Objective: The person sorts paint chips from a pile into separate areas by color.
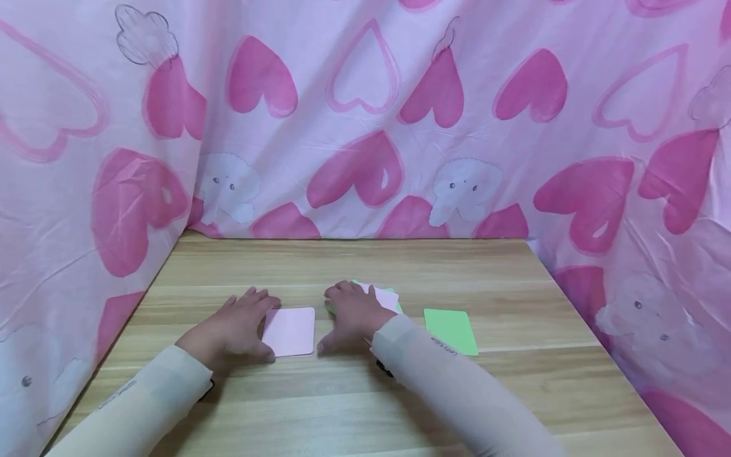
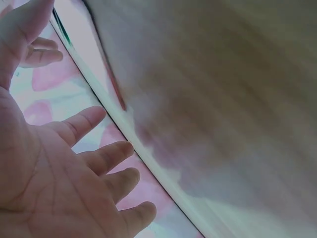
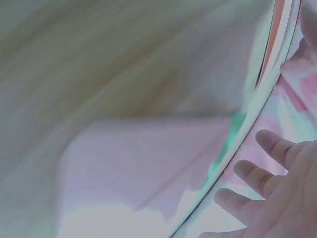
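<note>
Between the hands — left hand (image 1: pixel 231 330) and right hand (image 1: pixel 354 314), both flat, fingers relaxed, gripping nothing — lies a pink card (image 1: pixel 289 331) on the tabletop (image 1: pixel 342 406); likely light, thin, bendy — lift by an edge.

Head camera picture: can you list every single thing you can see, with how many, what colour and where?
wooden table: one, light brown, fills the lower half of the view.
pink card: one, pale pink, flat on the table between the two hands.
green card: one, light green, flat on the table, right of the right hand.
card pile: count unclear, pink on green, partly under the right hand.
heart curtain: one, pink with hearts and white puppies, hangs behind and at both sides of the table.
sleeves: two, cream, on both forearms.
left hand: one, spread flat, at the pink card's left edge.
right hand: one, spread flat over the card pile.
</note>
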### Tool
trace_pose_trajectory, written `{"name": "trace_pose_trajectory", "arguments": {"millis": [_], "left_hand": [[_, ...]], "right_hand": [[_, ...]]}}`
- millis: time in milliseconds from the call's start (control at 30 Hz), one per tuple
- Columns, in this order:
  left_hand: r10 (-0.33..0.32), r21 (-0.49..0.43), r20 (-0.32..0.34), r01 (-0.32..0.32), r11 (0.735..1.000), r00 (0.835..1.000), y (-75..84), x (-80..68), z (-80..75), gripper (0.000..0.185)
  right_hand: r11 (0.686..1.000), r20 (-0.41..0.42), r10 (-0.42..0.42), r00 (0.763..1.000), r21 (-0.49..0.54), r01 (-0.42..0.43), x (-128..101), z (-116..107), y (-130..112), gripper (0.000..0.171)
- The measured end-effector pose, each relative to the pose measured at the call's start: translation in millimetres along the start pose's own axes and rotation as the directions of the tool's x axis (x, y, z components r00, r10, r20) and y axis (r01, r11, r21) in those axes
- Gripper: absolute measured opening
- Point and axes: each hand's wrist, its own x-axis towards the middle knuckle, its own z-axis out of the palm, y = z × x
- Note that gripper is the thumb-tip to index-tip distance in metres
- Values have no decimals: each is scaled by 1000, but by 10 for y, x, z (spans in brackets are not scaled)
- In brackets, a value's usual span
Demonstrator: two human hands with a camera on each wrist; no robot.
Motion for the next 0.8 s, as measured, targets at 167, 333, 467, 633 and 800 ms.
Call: {"name": "trace_pose_trajectory", "arguments": {"millis": [167, 333, 467, 633, 800], "left_hand": [[60, 12, 2, -60, 998, 998, 101, 193, 4, 101], [107, -3, 17, -107, 994, 994, 257, 435, 25, 104], [132, -4, 33, -132, 991, 991, 446, 657, 10, 107], [146, 10, 76, -147, 989, 986, 699, 958, -3, 109], [136, 79, 125, -146, 986, 983, 886, 1206, 13, 109]], "right_hand": [[997, -35, 66, 997, 45, -65, -146, -142, 313, 112], [987, -72, 143, 987, 81, -137, -266, -170, 643, 107], [978, -74, 199, 977, 72, -193, -343, -159, 853, 107], [968, -53, 243, 968, 68, -240, -408, -126, 1008, 105], [962, -28, 263, 964, 78, -260, -443, -77, 1062, 105]]}}
